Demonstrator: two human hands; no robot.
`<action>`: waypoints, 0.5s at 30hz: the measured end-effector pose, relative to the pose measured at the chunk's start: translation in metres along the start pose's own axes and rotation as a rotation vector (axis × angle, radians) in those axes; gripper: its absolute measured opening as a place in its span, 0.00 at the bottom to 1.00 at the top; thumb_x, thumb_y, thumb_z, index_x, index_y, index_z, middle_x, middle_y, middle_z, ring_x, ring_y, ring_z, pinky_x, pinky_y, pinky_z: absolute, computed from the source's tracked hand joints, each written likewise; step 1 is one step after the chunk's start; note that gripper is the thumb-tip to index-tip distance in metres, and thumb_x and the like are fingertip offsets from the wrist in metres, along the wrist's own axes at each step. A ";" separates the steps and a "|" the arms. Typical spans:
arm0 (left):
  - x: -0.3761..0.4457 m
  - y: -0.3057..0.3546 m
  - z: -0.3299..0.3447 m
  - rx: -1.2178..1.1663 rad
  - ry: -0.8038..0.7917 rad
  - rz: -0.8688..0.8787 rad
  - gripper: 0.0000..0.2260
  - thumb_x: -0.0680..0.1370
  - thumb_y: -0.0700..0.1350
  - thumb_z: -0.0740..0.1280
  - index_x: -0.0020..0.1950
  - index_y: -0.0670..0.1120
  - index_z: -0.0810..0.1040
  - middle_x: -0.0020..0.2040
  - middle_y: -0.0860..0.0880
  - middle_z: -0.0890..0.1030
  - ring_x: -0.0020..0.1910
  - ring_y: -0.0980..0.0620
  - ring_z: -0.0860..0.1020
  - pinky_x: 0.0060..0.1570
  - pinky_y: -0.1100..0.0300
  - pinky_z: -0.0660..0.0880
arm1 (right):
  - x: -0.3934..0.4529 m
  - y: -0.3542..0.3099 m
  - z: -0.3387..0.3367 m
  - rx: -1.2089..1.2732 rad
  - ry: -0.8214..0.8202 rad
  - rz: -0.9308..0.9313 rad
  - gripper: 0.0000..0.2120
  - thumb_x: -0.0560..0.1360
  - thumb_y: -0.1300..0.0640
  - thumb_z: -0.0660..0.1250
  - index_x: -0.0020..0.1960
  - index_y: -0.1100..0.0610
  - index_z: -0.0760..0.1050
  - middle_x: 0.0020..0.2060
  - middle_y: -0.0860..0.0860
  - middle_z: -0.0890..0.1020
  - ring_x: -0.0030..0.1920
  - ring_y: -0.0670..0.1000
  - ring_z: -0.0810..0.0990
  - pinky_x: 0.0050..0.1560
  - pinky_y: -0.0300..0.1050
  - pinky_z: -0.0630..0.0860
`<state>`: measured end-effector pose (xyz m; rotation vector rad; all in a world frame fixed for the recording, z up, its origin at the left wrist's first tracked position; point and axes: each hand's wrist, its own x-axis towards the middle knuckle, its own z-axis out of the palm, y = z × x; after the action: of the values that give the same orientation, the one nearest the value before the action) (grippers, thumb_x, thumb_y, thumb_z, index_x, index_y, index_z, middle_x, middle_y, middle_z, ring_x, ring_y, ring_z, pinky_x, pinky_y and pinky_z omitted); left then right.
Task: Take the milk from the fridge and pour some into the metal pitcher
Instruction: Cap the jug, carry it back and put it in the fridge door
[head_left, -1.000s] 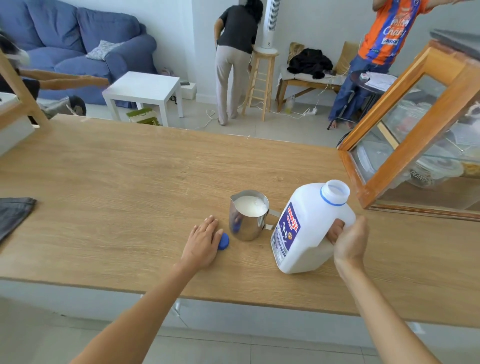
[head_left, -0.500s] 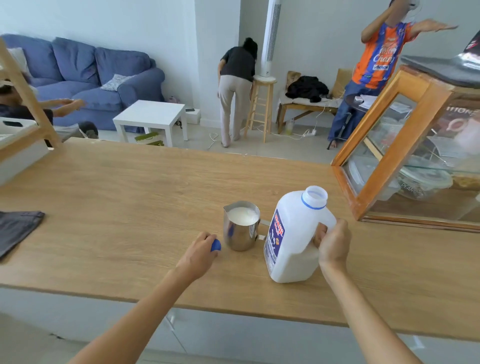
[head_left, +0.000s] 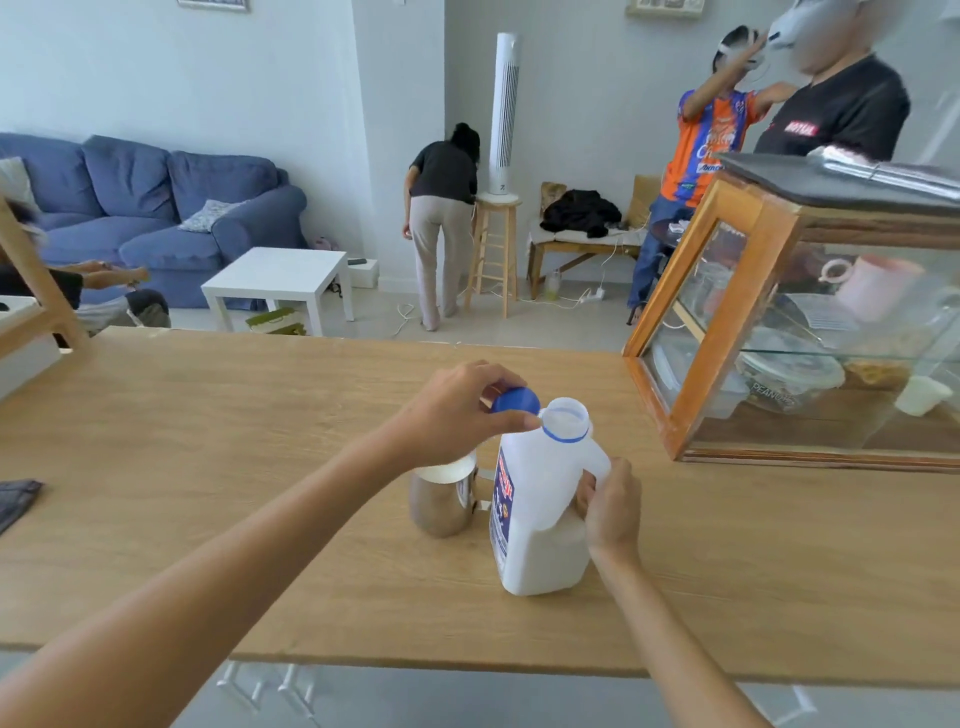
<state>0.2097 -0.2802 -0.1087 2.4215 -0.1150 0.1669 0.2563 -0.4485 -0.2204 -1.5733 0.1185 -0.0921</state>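
Bare forearms, no sleeves, rings or watch

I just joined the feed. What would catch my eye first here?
Mid-counter, the left hand holds a blue cap beside the open mouth of the milk jug, whose handle the right hand grips. Just left of it stands the pitcher, already holding milk.

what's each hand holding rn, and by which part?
Left hand: blue cap, pinched by its rim, just beside the jug's open mouth. Right hand: milk jug, grip around its handle, jug standing on the counter.
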 end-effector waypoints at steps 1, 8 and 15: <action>0.005 0.006 0.005 0.011 -0.021 0.025 0.18 0.74 0.51 0.72 0.62 0.47 0.78 0.57 0.50 0.78 0.54 0.54 0.77 0.57 0.60 0.76 | -0.001 -0.001 -0.001 0.004 -0.011 -0.003 0.17 0.78 0.70 0.51 0.32 0.59 0.61 0.28 0.53 0.67 0.26 0.44 0.66 0.22 0.31 0.63; 0.028 0.027 0.020 0.244 -0.085 0.148 0.22 0.74 0.53 0.71 0.66 0.47 0.76 0.60 0.49 0.75 0.50 0.55 0.72 0.53 0.64 0.68 | -0.007 -0.009 0.000 0.090 -0.017 0.021 0.17 0.78 0.70 0.49 0.32 0.58 0.61 0.26 0.52 0.66 0.21 0.40 0.65 0.21 0.30 0.63; 0.037 0.034 0.022 0.363 -0.097 0.163 0.21 0.72 0.56 0.71 0.59 0.45 0.80 0.52 0.48 0.77 0.46 0.53 0.71 0.45 0.63 0.67 | -0.009 -0.010 0.000 0.170 -0.068 -0.003 0.19 0.78 0.67 0.47 0.30 0.55 0.57 0.18 0.42 0.63 0.20 0.41 0.60 0.21 0.33 0.58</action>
<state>0.2437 -0.3218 -0.0976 2.7827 -0.3542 0.1551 0.2472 -0.4472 -0.2107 -1.4057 0.0532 -0.0494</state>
